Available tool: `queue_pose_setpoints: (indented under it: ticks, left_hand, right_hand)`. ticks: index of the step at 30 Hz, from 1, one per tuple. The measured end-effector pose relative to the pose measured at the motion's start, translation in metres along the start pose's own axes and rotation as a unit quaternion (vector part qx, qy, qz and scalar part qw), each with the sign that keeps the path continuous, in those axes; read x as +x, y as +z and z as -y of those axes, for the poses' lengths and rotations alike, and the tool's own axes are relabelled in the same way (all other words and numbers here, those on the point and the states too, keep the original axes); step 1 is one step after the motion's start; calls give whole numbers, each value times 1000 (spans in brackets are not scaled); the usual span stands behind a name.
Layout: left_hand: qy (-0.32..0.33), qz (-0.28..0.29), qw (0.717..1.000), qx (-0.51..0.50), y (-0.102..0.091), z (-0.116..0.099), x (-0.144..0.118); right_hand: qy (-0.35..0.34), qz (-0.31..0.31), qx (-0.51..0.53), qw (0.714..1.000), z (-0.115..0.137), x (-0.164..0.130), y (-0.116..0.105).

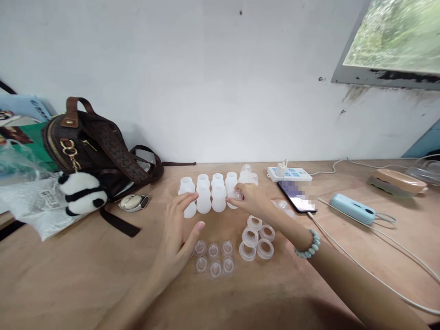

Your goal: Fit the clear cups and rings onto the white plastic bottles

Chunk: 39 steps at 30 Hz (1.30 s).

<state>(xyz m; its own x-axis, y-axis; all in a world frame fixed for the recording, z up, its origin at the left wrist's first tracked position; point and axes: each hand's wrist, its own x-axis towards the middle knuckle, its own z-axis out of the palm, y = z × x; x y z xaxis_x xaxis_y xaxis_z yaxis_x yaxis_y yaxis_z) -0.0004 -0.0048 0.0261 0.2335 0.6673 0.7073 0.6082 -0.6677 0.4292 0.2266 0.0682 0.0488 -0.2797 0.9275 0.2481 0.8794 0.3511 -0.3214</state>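
Note:
Small frosted white baby bottles stand upright in two rows near the wall, among them a front bottle (204,200). My right hand (252,200) is at the right end of the front row, its fingers curled round a clear domed cap (238,194); whether the cap sits on a bottle is partly hidden. Beside the leftmost front bottle (189,210), my left hand (177,224) is open, thumb and fingers apart. Several clear silicone nipples (213,250) lie between my forearms. Several frosted collar rings (250,237) lie in a cluster beneath my right wrist.
Domed clear tops (246,173) show behind my right hand. More clear domed pieces (283,205) lie beyond my right forearm. A phone (297,197) on a cable, a power strip (298,174) and a blue power bank (352,209) are right. A backpack (99,142) and a watch (134,202) are left.

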Motion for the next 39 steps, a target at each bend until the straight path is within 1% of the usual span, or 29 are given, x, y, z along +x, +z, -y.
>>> queue_pose_setpoints:
  ticks: [4, 7, 9, 11, 13, 15, 17, 18, 20, 22, 25, 28, 33, 36, 37, 39]
  left_hand:
    - [7, 18, 1000, 10, 2, 1, 0]
    - [8, 30, 999, 14, 3, -1, 0]
    - [0, 40, 999, 3, 4, -3, 0]
    - [-17, 56, 998, -23, 5, -6, -1]
    - [-44, 75, 994, -69, 7, -11, -2]
    - [-80, 94, 983, -134, 9, -18, -1]
    - [-121, 115, 964, -208, 11, -28, 2]
    - [-141, 127, 950, -249, 12, -33, 4]
    - [-181, 150, 913, -334, 15, -42, 9]
    - [-226, 166, 869, -407, 19, -49, 13]
    - [-302, 181, 806, -475, 25, -51, 13]
    - [-352, 189, 761, -511, 29, -48, 8]
    - [-398, 196, 717, -537, 29, -44, 2]
    - [-427, 205, 694, -543, 26, -45, 2]
    - [-433, 209, 688, -544, 25, -45, 2]
    - [-434, 211, 686, -545, 23, -47, 3]
  right_hand:
    - [-3, -10, 8, 1000, -2, -2, 1]
    - [-27, -65, 77, 995, -1, -16, -2]
    - [-65, -111, 160, 979, 1, -30, -2]
    - [-107, -144, 231, 956, 3, -44, 2]
    - [-147, -182, 263, 936, 6, -56, 8]
    - [-187, -228, 265, 918, 8, -65, 14]
    - [-218, -264, 262, 902, 11, -73, 18]
    - [-231, -275, 261, 896, 13, -75, 19]
    - [-260, -285, 254, 887, 16, -80, 18]
    - [-291, -289, 239, 880, 19, -84, 16]
    - [-316, -291, 222, 875, 20, -89, 15]
    - [-327, -295, 208, 873, 19, -91, 18]
    - [-329, -295, 171, 881, 18, -93, 27]
    - [-336, -283, 178, 881, 19, -93, 30]
    - [-339, -276, 185, 880, 20, -93, 31]
    - [-338, -266, 204, 879, 21, -93, 31]
